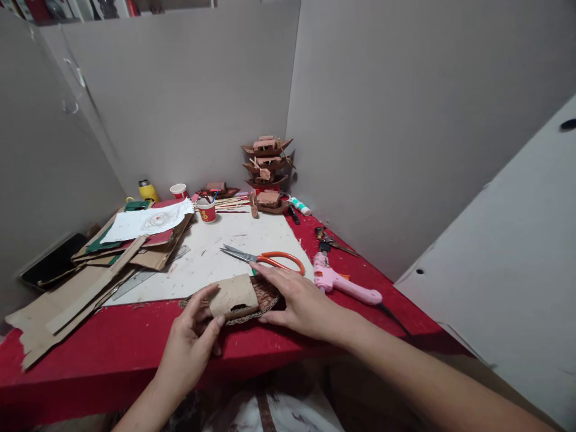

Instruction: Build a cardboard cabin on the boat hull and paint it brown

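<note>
Lightly pinching, the left hand (pixel 192 333) and right hand (pixel 302 303) hold the cardboard boat (pixel 240 298) between them — at the table's (pixel 135 345) near edge. Gold markings on the red cup (pixel 207 211) — unreadable.

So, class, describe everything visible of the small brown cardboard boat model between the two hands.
The small brown cardboard boat model shows a reddish-brown surface and a wavy corrugated near edge. A plain beige curved cover, apparently card, spans its middle, with a dark opening low on the near side. It lies lengthwise, left to right, at the red table covering; whether it rests there is unclear. The bare left hand holds its left end, the bare right hand its right.
</note>
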